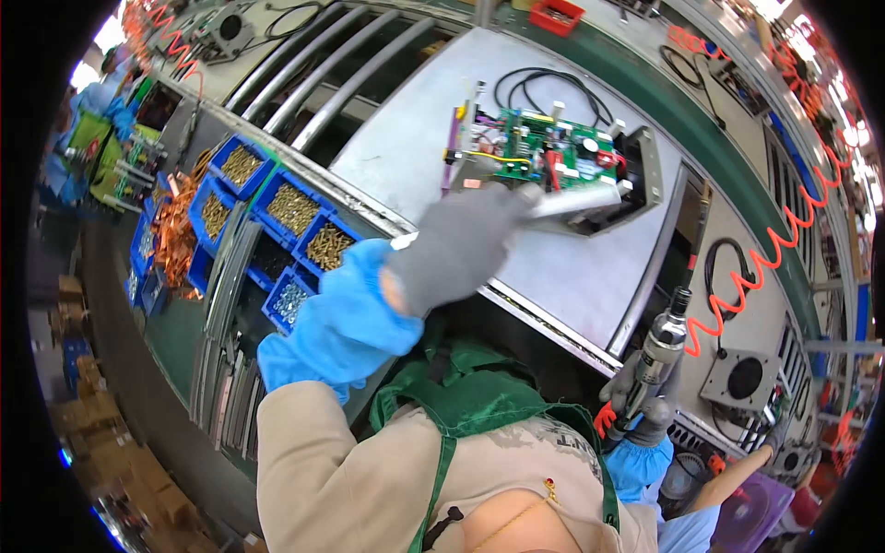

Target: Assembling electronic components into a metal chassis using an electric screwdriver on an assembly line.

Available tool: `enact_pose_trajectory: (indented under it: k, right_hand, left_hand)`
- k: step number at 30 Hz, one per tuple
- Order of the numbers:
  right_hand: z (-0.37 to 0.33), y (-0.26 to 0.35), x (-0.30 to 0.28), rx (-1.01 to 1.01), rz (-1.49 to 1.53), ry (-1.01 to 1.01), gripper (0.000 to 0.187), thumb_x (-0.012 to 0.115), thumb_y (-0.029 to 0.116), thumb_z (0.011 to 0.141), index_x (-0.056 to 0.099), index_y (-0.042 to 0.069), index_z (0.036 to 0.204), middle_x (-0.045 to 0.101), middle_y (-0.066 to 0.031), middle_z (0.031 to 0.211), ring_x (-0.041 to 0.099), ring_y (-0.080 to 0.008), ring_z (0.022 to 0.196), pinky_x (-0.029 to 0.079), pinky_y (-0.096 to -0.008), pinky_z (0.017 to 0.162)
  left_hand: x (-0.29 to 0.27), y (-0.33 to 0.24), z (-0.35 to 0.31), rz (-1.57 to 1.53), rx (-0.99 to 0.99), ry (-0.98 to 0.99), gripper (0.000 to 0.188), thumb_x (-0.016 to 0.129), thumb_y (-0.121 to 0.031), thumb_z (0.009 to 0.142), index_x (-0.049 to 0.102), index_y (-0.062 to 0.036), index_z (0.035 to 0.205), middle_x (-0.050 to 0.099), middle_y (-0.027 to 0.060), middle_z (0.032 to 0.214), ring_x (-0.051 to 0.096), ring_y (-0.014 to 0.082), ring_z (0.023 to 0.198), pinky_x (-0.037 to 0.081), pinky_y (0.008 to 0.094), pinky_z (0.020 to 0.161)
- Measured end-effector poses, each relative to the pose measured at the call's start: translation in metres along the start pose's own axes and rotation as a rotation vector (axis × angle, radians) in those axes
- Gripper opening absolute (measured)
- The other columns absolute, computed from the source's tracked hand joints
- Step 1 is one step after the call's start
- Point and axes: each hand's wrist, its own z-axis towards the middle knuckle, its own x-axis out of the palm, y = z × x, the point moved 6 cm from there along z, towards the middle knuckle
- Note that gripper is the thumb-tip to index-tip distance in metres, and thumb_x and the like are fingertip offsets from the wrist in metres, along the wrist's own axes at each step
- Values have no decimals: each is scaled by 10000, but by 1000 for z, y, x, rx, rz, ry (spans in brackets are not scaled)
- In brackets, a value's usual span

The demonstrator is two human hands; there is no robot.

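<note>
Board (565, 147) sat on bench (387, 166). Near side of board, we had left hand (456, 241) seemingly closed round bar (583, 200), probably to steady it. Right of board, our right hand (656, 411) wrapped driver (662, 345), apparently held clear of board's parts.

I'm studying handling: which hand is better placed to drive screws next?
Likely the right hand: it grips the silver-and-black power screwdriver, while the left hand is near the green circuit board.
</note>
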Motion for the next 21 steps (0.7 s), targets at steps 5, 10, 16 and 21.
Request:
enact_pose_trajectory:
  k: [5, 10, 16, 21]
  right_hand:
    - [-31, 19, -31, -168, 38, -141, 980, 873, 322, 615, 305, 4, 1347, 588, -147, 747, 636, -219, 547, 597, -391, 565]
    - [-39, 14, -46, -120, 45, -146, 937, 866, 336, 635, 326, 13, 1328, 583, -142, 719, 634, -209, 544, 598, -384, 570]
    - [-14, 12, -38, -98, 51, -94, 984, 872, 373, 617, 314, 29, 1350, 565, -124, 692, 614, -207, 526, 596, -382, 565]
    - [-16, 9, -48, -187, 64, -31, 843, 757, 236, 687, 299, 1, 1354, 555, -137, 732, 597, -200, 486, 603, -378, 554]
  left_hand:
    - [44, 7, 24, 125, -313, 279, 324, 599, -129, 844, 587, -126, 1168, 592, 110, 951, 621, 312, 854, 508, 436, 721]
    - [2, 37, 50, 213, -157, -171, 223, 560, -139, 894, 582, -106, 1114, 588, 141, 1027, 619, 346, 852, 512, 445, 712]
    - [15, 76, 107, 453, -238, 53, 245, 559, -114, 867, 593, -115, 1109, 607, 122, 1032, 630, 330, 866, 517, 432, 725]
    - [-25, 25, 71, 403, -213, -194, 237, 592, -123, 848, 638, -168, 1076, 611, 85, 892, 631, 277, 781, 507, 419, 652]
